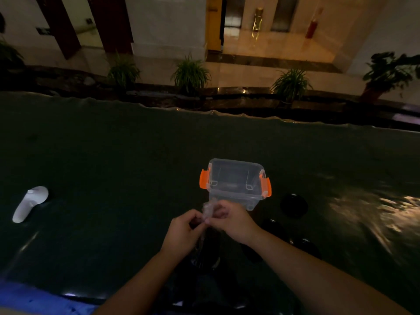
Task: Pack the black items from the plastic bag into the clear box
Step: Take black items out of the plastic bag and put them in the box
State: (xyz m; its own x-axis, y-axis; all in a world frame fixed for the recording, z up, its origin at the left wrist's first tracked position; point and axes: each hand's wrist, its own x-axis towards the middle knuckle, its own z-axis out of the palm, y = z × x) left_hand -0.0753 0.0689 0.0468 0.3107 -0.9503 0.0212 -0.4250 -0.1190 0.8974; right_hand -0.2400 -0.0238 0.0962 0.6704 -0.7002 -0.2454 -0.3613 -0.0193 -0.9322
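A clear box (235,181) with orange latches stands open on the dark table, just beyond my hands. My left hand (183,233) and my right hand (231,220) both pinch the bunched top of a thin clear plastic bag (208,210), which hangs down between them toward the table. Dark contents show faintly in the bag's lower part (204,255). A round black item (293,205) lies on the table right of the box. More black items (304,245) lie beside my right forearm, hard to make out in the dim light.
A white hand controller (29,204) lies at the far left of the table. The table's far edge (211,111) has a wavy clear cover. Potted plants (191,75) stand on the floor beyond it. Glare marks the table at the right.
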